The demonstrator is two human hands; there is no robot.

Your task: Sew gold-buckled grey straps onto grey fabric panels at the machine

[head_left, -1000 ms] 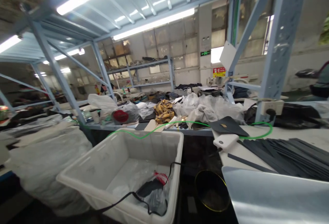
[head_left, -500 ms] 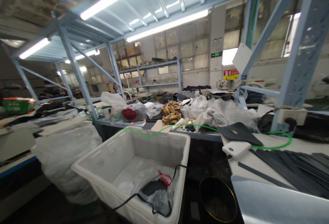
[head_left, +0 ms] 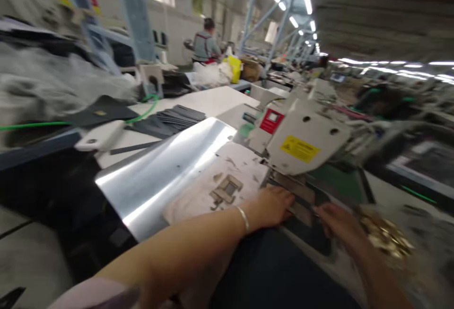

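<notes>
My left hand (head_left: 271,206), with a bracelet at the wrist, lies with fingers stretched forward at the bed of a white sewing machine (head_left: 300,132). Its fingertips touch the near end of a dark strip (head_left: 304,203). My right hand (head_left: 335,221) is closed, thumb and fingers pinched at the strip's other end. Motion blur softens both hands and the strip. The machine head, with a yellow warning label, stands just beyond my hands. A larger dark sheet (head_left: 280,271) covers the area nearest me.
Left of the machine are a pinkish worn board (head_left: 198,191) and a curved shiny metal sheet (head_left: 170,162). Dark strips (head_left: 180,119) lie on the white table behind. Gold-coloured metal pieces (head_left: 388,238) sit at right. A person (head_left: 205,44) is farther back.
The view has swung right, from the white bin and cluttered shelf to the sewing machine. Both my hands, out of view before, now show at the machine with the dark strip.
</notes>
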